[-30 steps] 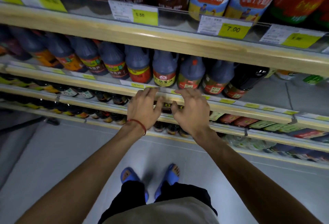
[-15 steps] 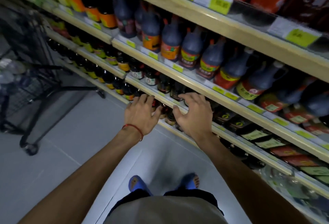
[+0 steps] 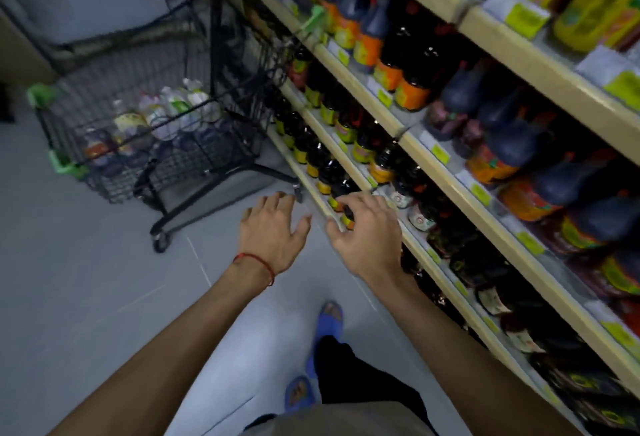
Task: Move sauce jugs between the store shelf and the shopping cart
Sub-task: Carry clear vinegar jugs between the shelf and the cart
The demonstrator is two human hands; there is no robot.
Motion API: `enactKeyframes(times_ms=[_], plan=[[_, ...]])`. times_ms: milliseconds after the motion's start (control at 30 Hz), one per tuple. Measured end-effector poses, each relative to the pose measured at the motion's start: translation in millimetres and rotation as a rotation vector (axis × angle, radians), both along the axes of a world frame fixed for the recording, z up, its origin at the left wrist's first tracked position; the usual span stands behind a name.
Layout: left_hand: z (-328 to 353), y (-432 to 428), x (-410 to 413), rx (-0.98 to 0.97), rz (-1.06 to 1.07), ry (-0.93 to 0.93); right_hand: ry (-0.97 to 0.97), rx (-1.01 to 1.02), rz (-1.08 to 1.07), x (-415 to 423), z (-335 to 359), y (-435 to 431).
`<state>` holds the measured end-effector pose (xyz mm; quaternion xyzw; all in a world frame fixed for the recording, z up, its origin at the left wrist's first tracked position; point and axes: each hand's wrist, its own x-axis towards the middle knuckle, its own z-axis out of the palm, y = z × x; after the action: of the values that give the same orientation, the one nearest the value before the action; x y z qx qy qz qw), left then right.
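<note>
sauce jugs (image 3: 512,139): three o'clock; judged heavy, stiff; handle to be gripped.
left hand (image 3: 273,231), right hand (image 3: 367,238): fingers spread, nothing held.

Shopping cart (image 3: 221,155): black wire mesh, metal, matt; corner bumpers (image 3: 65,167) green plastic. Shelf edge (image 3: 412,139): pale wood-look, smooth, low sheen. Price tags (image 3: 526,18): paper, yellow and white. Sauce jugs (image 3: 512,137): dark plastic, glossy, printed labels. Floor (image 3: 86,297): grey tile, smooth. Wrist cord (image 3: 258,262): red thread. Sandals (image 3: 330,318): blue, rubbery
</note>
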<state>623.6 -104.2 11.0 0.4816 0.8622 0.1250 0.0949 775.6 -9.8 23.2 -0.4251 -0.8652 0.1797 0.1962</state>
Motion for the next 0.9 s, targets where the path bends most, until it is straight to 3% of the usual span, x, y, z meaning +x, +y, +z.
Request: enactKeyframes(times_ms=[500,900], plan=[[16,46,-262,-0.062,0.434,0.041,0.058,-0.057,0.426,-323,-2,102],[-8,40,-450,-0.071,0.493,-0.069,-0.037,-0.088,0.466,-519,-12,101]])
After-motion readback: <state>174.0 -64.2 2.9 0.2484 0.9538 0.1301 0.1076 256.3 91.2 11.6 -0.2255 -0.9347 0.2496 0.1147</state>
